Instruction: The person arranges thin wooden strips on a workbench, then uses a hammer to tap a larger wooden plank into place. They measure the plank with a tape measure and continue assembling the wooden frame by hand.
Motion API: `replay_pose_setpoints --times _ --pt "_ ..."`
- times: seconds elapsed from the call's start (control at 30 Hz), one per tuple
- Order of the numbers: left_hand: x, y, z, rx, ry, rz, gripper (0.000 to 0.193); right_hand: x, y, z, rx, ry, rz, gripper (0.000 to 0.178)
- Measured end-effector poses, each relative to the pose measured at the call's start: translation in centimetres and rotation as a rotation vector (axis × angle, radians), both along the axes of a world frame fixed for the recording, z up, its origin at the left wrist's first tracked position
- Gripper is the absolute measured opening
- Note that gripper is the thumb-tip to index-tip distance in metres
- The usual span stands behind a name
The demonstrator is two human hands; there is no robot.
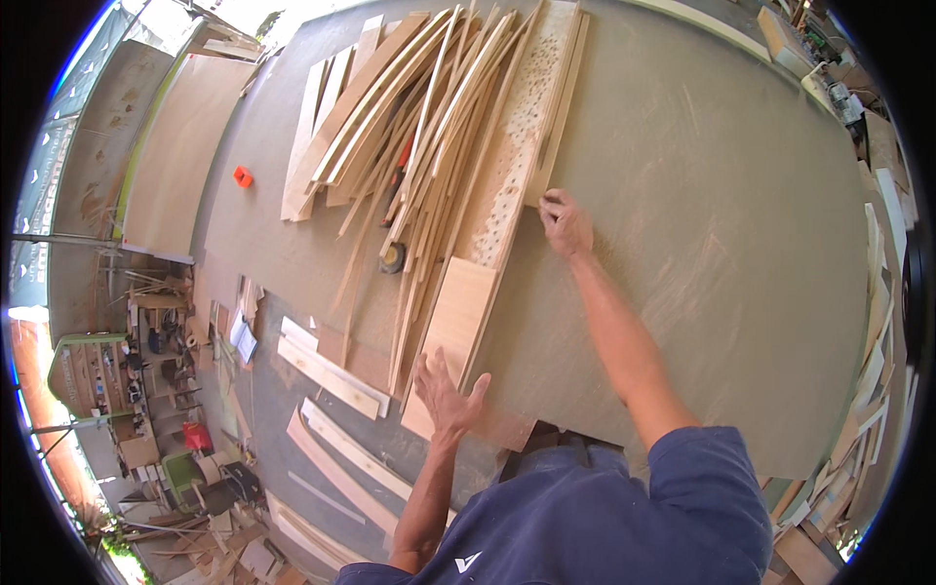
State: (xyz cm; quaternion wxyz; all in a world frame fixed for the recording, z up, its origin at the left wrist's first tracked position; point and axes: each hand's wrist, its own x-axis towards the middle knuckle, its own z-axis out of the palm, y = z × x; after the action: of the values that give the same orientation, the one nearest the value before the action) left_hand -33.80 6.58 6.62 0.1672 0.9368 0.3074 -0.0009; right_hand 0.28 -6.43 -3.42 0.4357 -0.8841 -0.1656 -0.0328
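A long wooden board with many small holes and marks (522, 127) lies lengthwise in front of me, with a smooth pale board (461, 302) at its near end. My left hand (448, 398) is at the near part of the smooth board, fingers spread and thumb out; whether the palm presses on it is unclear. Farther up, my right hand (567, 224) has curled fingers beside the end of a thin wooden strip (568, 93) along the board's right edge. What its fingertips pinch, if anything, is too small to make out.
Left of the board lies a heap of thin wooden strips (429, 185), with a tape measure (393, 257) beside it. An orange object (243, 176) sits farther left on the large table (682, 244). Lower left are loose planks (331, 375). Offcuts line the right side.
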Motion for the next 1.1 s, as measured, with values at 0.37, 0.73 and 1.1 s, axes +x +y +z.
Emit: replay_pose_setpoints --times 0.37,0.73,1.1 --pt "-7.4 6.2 -0.8 0.158 0.070 -0.351 0.082 -0.4 0.6 -0.4 0.058 -0.052 -0.003 0.019" --pt "-3.8 3.9 7.2 0.105 0.156 -0.279 0.071 -0.2 0.1 -1.0 0.029 -0.089 0.006 0.019" --pt "5.1 -0.5 7.0 0.298 0.259 -0.519 0.090 0.0 0.2 -1.2 0.061 -0.039 0.006 0.020"
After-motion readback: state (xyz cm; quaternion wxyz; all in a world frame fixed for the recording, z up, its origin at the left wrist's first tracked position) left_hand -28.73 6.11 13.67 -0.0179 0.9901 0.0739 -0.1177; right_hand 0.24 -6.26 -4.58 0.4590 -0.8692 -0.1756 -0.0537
